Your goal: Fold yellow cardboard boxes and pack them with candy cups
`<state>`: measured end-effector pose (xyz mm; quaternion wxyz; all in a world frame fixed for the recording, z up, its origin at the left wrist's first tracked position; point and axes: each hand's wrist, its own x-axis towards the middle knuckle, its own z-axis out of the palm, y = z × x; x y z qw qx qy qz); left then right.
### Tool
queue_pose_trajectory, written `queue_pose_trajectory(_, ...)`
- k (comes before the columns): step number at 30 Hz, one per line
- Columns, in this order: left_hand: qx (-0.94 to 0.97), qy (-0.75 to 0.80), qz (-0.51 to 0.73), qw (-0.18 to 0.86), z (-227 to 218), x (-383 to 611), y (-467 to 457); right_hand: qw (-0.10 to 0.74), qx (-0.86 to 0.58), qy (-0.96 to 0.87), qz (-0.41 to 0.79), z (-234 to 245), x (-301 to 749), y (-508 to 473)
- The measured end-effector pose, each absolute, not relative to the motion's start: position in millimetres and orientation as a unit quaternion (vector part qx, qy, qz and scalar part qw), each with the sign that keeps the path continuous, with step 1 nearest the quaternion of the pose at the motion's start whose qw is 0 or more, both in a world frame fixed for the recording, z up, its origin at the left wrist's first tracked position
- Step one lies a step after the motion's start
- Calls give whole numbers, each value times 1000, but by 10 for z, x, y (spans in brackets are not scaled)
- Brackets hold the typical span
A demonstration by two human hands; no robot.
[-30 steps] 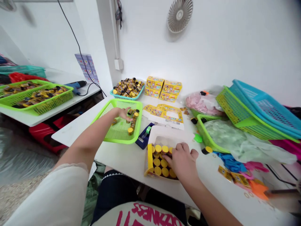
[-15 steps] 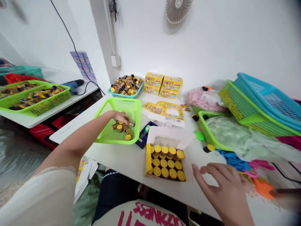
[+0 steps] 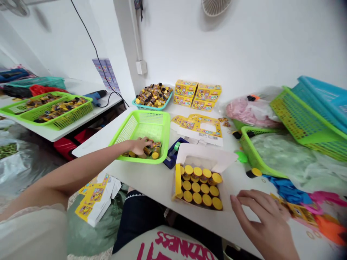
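Inside the light green basket [image 3: 141,115], my left hand [image 3: 141,146] has its fingers curled down around a small brown canister [image 3: 148,151]. Another canister with a yellow cap [image 3: 155,152] lies beside its fingertips, and several more are partly covered by the hand. An opened carton [image 3: 178,177] on the table in front of me holds rows of yellow-capped canisters [image 3: 197,198]; some in the back row stand higher. To the right of the carton, my right hand [image 3: 264,216] hovers with its thumb and fingers apart, holding nothing.
A blue tape dispenser [image 3: 170,159] stands between basket and carton. Behind are a heaped turquoise basket [image 3: 137,104], stacked yellow boxes [image 3: 207,93] and flat cartons [image 3: 206,124]. At right are a green basket [image 3: 245,144] with plastic bags and a loose canister [image 3: 254,173].
My left hand has shifted toward the near side of the green basket, among the canisters. My right hand stays beside the carton. The whole view has swung slightly left.
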<state>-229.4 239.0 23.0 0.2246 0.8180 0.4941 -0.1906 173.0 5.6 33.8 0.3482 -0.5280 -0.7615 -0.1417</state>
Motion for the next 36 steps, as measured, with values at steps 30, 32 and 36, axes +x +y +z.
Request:
queue_pose_trajectory(30, 439, 167, 228, 853, 988, -1604, 1041, 456, -470, -673, 345, 737, 917, 201)
queue_pose_trajectory(32, 386, 122, 201, 892, 838, -1382, 830, 441, -448, -629, 458, 781, 818, 279)
queue_pose_trajectory(36, 312, 106, 220, 918, 614, -1213, 700, 449, -448, -589, 501, 774, 833, 387)
